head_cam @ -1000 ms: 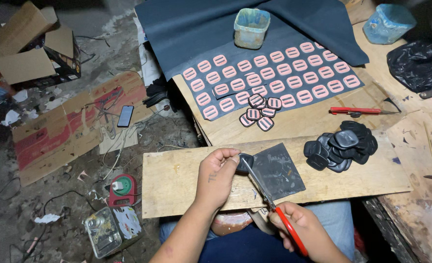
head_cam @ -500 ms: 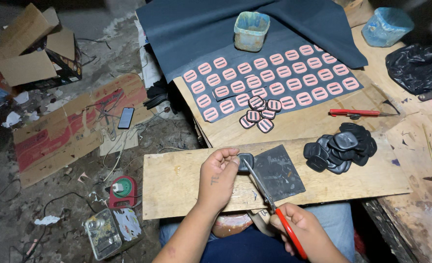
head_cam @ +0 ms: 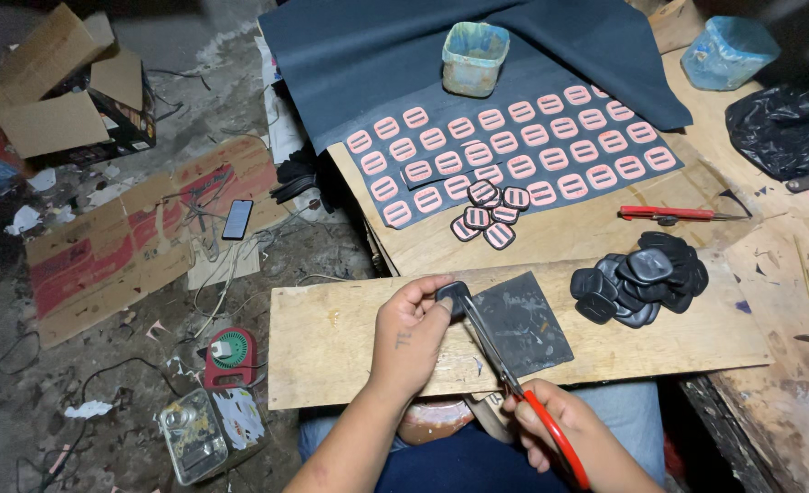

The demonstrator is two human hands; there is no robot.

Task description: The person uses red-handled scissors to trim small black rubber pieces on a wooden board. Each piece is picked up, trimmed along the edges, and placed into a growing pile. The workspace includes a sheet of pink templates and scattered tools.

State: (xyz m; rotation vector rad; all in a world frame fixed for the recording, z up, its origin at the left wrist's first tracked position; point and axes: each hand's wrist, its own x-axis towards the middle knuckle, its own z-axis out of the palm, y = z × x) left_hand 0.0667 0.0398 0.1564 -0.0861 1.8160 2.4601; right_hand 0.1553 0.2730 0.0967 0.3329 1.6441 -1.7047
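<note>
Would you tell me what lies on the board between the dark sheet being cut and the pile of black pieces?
In the head view, nothing: only bare wooden board lies between the dark sheet and the pile of black pieces.

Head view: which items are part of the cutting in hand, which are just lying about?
In use:
left hand
right hand
red-handled scissors
dark sheet piece
wooden board
pile of cut black pieces

Lying about:
phone
cardboard box
blue tub
black bag
</note>
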